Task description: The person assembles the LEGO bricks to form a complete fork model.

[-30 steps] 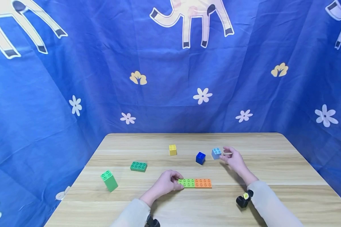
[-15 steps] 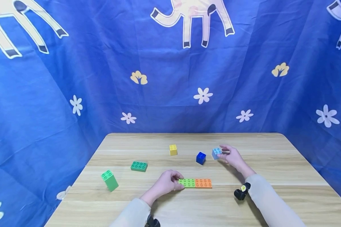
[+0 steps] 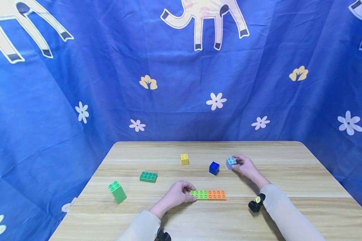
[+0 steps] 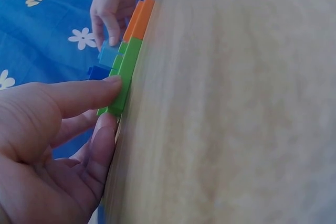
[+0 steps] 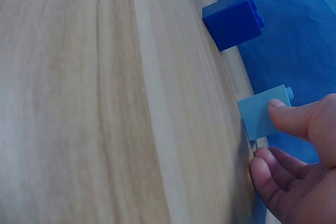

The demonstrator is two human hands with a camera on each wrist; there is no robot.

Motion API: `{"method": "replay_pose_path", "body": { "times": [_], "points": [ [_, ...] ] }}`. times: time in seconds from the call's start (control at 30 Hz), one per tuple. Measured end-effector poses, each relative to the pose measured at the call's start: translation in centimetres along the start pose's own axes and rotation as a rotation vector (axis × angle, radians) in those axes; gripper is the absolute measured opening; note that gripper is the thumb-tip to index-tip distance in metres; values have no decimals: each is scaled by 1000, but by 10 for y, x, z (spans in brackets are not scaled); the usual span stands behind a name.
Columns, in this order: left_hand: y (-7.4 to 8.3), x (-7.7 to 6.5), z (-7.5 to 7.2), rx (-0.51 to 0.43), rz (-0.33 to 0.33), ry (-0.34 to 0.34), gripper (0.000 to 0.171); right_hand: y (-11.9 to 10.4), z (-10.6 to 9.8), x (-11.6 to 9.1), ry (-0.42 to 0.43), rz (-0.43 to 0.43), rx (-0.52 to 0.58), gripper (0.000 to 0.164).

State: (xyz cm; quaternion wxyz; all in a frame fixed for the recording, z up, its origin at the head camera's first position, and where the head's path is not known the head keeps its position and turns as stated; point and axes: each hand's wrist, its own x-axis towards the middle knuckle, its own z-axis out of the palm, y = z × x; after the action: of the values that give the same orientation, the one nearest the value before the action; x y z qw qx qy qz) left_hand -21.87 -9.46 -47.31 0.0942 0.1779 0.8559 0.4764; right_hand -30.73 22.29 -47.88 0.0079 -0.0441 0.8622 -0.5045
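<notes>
My left hand (image 3: pixel 178 194) pinches the left end of a lime green building brick (image 3: pixel 200 194) between thumb and fingers. An orange brick (image 3: pixel 217 195) lies end to end against it, studs up. In the left wrist view, the thumb (image 4: pixel 94 95) overlaps the lime brick's side. Farther back, my right hand (image 3: pixel 245 166) grips a light blue brick (image 3: pixel 231 163) from its right side. Its thumb lies on the brick's near face in the right wrist view, with the fingertips (image 5: pixel 262 174) low by the table. Some of that brick is hidden behind the thumb.
A dark blue brick (image 3: pixel 214 168) stands just left of the light blue one. Beyond is a yellow brick (image 3: pixel 184 159). To the left are a flat dark green brick (image 3: pixel 148 177) and a tall bright green one (image 3: pixel 117 192). Blue cloth (image 3: pixel 181 110) hangs behind the wooden table (image 3: pixel 217 222).
My right hand has moved slightly left and closed its thumb and fingers onto the light blue brick. My left hand stays on the lime green brick.
</notes>
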Motion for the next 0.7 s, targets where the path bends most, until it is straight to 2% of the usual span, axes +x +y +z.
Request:
{"method": "replay_pose_path", "body": {
  "times": [0.27,0.7],
  "points": [
    [1,-1,1,-10,-4,4,32,1,-1,2,-8,-18,-3,52],
    [-2,2,0,-8,-13,-6,32,4,-2,-3,26,-45,48,45]
  ]
}}
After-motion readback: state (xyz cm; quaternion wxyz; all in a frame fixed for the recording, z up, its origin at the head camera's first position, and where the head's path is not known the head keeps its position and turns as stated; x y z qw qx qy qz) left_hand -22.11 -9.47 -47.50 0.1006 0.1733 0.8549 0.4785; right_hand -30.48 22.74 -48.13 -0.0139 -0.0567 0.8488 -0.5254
